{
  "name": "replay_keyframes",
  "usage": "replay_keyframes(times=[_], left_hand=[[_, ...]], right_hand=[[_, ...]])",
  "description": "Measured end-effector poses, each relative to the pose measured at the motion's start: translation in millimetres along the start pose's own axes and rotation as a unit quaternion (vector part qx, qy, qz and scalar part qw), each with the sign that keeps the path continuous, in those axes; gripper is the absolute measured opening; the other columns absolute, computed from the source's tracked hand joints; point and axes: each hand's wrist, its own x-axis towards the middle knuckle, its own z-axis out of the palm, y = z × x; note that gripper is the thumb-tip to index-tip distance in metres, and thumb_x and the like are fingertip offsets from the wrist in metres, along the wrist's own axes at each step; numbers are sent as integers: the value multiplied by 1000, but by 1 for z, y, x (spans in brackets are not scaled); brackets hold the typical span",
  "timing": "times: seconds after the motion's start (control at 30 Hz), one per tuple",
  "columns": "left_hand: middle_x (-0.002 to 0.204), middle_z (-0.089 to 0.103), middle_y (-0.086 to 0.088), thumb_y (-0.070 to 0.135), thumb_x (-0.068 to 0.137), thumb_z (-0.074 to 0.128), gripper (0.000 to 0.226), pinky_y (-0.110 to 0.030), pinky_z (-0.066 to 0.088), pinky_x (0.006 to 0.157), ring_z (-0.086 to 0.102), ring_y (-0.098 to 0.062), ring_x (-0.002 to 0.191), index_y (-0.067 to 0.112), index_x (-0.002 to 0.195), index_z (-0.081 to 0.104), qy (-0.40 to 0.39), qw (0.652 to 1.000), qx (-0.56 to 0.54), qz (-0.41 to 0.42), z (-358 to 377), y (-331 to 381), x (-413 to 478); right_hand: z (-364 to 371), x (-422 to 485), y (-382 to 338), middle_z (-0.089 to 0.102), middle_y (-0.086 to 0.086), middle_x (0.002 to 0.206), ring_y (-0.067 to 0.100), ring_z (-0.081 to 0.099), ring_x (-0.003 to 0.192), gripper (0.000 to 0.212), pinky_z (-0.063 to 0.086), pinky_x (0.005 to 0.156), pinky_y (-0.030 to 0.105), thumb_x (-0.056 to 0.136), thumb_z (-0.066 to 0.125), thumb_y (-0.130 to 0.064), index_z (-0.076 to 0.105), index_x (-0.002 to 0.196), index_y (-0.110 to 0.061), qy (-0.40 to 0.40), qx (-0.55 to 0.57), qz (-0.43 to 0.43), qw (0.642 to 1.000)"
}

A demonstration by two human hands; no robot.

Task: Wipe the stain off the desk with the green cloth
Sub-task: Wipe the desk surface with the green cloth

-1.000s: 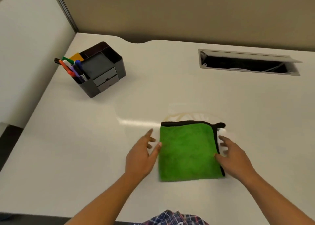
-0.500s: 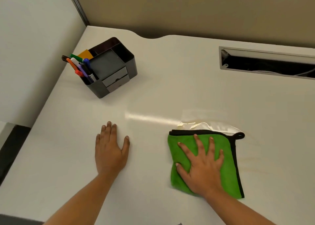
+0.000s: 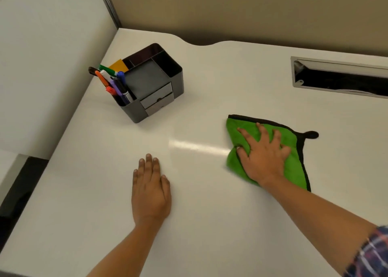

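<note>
The green cloth (image 3: 294, 161), edged in black with a small loop at its right corner, lies on the white desk (image 3: 199, 224) right of centre. My right hand (image 3: 262, 157) presses flat on it, fingers spread, and the cloth bunches under the thumb side. My left hand (image 3: 150, 190) rests flat on the bare desk to the left, holding nothing. No stain shows around the cloth; whatever lies under it is hidden.
A black desk organiser (image 3: 147, 83) with coloured markers and a yellow note pad stands at the back left. A cable slot (image 3: 340, 79) with a metal rim is cut into the desk at the back right. Partition walls close the left and far sides.
My right hand has pushed the cloth away from me over the wet stain, which no longer shows. My left hand left the cloth a second ago and now stays flat on the desk.
</note>
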Motion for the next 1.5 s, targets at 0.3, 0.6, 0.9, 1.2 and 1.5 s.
replay_keyframes(times=[0.3, 0.6, 0.9, 1.2, 1.5], left_hand=[[161, 12, -3, 29, 94, 20, 59, -34, 1, 119, 3, -15, 147, 11, 150, 19, 0, 1000, -23, -1, -6, 1, -2], [160, 5, 0, 32, 95, 15, 59, -31, -4, 119, -5, -13, 147, 12, 150, 13, 9, 999, -31, 7, -1, -1, -2], [159, 16, 0, 25, 96, 20, 55, -32, 3, 119, 6, -11, 146, 11, 149, 25, 19, 996, -82, 9, -7, -4, 0], [160, 14, -1, 27, 96, 16, 56, -33, 3, 119, 4, -12, 147, 10, 149, 21, 17, 997, -74, 10, -6, -5, -1], [160, 14, -2, 30, 95, 14, 59, -32, 1, 119, 5, -13, 147, 9, 149, 23, 21, 999, -41, 11, 0, -13, 2]], right_hand=[[25, -143, 12, 39, -11, 154, 34, 32, 142, 72, 31, 91, 47, 72, 57, -61, 33, 140, -63, -81, 5, -313, 946], [-3, 14, -9, 37, 1, 156, 39, 30, 136, 62, 32, 94, 56, 81, 36, -65, 37, 142, -52, 14, 7, -77, 997], [1, -2, -132, 40, 3, 154, 45, 28, 140, 67, 31, 94, 54, 79, 39, -70, 33, 144, -54, 1, -19, -300, 954], [21, -119, 2, 41, -12, 151, 33, 34, 140, 78, 29, 93, 48, 69, 58, -66, 32, 142, -61, -62, 3, -362, 930], [6, -4, -67, 41, 1, 152, 43, 29, 137, 58, 31, 92, 52, 84, 35, -66, 37, 141, -55, 8, -1, -136, 991]])
